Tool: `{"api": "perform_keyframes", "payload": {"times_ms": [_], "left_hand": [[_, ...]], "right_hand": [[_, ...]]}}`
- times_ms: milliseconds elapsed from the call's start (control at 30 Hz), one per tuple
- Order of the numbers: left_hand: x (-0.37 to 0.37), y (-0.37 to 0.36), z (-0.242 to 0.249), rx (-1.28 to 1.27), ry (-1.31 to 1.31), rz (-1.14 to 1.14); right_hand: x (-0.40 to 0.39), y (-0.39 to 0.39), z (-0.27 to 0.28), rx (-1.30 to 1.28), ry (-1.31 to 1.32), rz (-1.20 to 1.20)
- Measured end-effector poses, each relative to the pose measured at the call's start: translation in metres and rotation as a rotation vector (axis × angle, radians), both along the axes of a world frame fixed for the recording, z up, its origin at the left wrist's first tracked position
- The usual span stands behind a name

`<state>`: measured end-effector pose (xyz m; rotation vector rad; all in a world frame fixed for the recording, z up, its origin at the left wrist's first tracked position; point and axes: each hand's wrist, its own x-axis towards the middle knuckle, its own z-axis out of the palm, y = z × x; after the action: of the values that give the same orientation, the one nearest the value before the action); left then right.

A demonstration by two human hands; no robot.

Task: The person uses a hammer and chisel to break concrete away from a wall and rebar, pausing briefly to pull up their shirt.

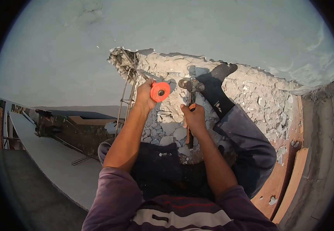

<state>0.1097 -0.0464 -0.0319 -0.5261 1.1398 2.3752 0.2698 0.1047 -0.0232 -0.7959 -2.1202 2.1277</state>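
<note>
1. In the head view, the left hand [145,96] is closed around a chisel [161,92], its fingers curled just behind the round orange guard. The guard's face, with the dark striking end at its centre, points up toward the camera.
2. A metal shaft slants from the left hand toward the broken corner [117,61] of the grey slab [197,27]; where its tip ends is hard to tell.
3. The right hand [195,118] grips a hammer [191,85], fingers wrapped around the black and orange handle. The head sits above the hand, to the right of the orange guard and apart from it; the handle's lower end sticks out below the hand.
4. Thin steel bars [123,101], tied by crosspieces, run down from the broken corner, beside the left forearm.
5. Broken concrete [257,104] lies in chips and chunks beneath and around the hands, along the slab's ragged edge.
6. The person's bent leg [247,140], in dark trousers, lies to the right, its foot in a black sock [217,77] resting over the rubble near the hammer head.
7. At far right, a wooden board [293,184] lies beside the debris.
</note>
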Motion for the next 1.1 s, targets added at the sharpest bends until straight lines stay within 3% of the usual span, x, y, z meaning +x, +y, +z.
{"api": "perform_keyframes", "payload": {"times_ms": [133, 233, 333, 433, 667, 900, 1100], "left_hand": [[0.025, -0.040, -0.014, -0.181, 0.059, -0.047], [0.032, -0.071, -0.029, -0.168, 0.050, -0.092], [0.023, -0.080, -0.024, -0.109, 0.058, -0.061], [0.009, -0.079, -0.012, -0.077, 0.140, -0.039], [-0.028, -0.079, -0.002, 0.051, 0.235, 0.005], [-0.025, -0.101, -0.003, -0.121, 0.134, -0.187], [-0.011, -0.090, 0.002, -0.070, 0.114, -0.070]], "right_hand": [[0.005, 0.002, -0.014, -0.188, -0.112, 0.047], [0.003, -0.001, -0.041, 0.029, -0.228, 0.124], [0.001, -0.013, -0.051, 0.667, -0.236, 0.262], [-0.002, -0.024, -0.044, 0.745, -0.272, 0.343], [-0.008, -0.034, -0.027, 0.796, -0.286, 0.406], [0.002, -0.038, -0.027, 0.820, -0.300, 0.389], [0.007, -0.037, -0.029, 0.818, -0.252, 0.367]]}}
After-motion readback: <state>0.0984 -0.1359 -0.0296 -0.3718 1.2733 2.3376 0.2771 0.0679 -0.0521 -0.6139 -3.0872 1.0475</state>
